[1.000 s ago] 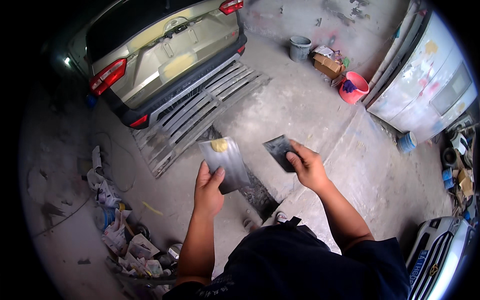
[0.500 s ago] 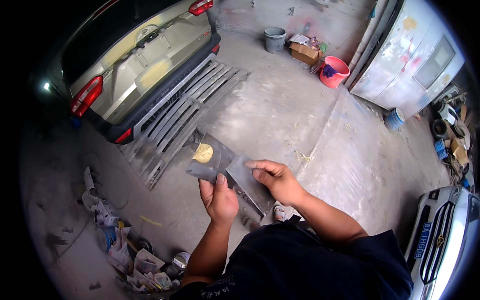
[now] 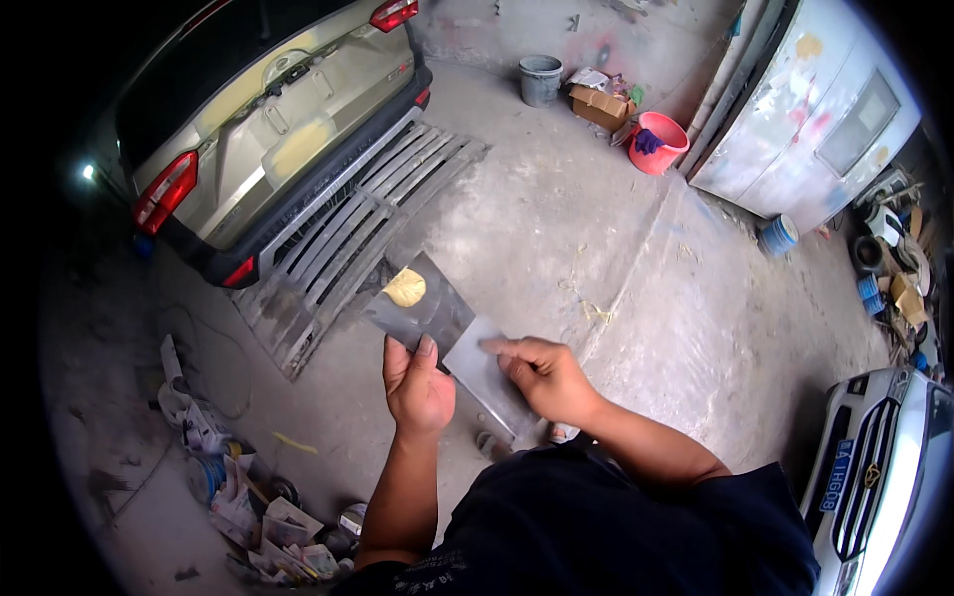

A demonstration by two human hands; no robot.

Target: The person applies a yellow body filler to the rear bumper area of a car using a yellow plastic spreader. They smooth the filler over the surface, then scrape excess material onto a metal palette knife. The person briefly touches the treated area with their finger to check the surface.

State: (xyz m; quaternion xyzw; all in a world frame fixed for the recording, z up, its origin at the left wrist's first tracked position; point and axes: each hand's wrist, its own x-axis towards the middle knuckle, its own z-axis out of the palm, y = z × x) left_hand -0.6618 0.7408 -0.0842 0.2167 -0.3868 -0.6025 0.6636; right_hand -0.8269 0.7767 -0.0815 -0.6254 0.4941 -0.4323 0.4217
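My left hand (image 3: 417,387) grips a dark, flat metal spreader (image 3: 429,308) by its lower end. A round dab of pale yellow paste (image 3: 404,287) lies near the spreader's upper left corner. My right hand (image 3: 542,375) is closed on a second, lighter grey metal spreader (image 3: 475,360), with its thumb on the face. This second blade sits tilted at the lower right of the first, their edges touching or overlapping.
A tan car (image 3: 238,149) with yellowish patches stands over grey grating (image 3: 358,238) at upper left. Buckets (image 3: 542,84), a pink tub (image 3: 656,139) and a cardboard box (image 3: 598,104) line the wall. Clutter (image 3: 288,526) lies lower left; a white car (image 3: 874,467) is at right.
Since a second ago my right hand has brought its blade leftward and down against the other spreader, turning it. The paste dab has shifted left in view, and the whole view has shifted slightly.
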